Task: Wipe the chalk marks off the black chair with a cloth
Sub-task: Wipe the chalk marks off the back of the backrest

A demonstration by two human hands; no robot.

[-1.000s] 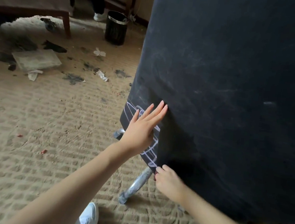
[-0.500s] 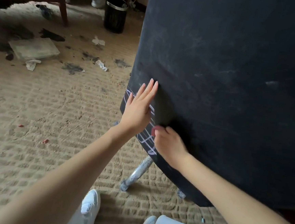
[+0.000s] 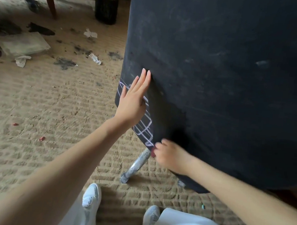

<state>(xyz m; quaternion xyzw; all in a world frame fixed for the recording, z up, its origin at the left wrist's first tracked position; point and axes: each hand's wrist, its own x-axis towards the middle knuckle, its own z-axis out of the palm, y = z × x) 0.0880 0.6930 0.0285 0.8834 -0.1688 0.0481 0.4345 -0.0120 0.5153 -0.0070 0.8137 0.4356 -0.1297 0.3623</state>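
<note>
left hand [image 3: 133, 102] flat on chair [image 3: 218, 82]; right hand [image 3: 170, 156] blurred, apparently at chalk marks [image 3: 145, 130]

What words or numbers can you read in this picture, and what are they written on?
None: no word, number, label or sign can be read anywhere in this view.
The chalk marks on the black chair are crossed lines and loops, not letters; the left hand covers part of them.
The black bin shows no label that can be read.
</note>
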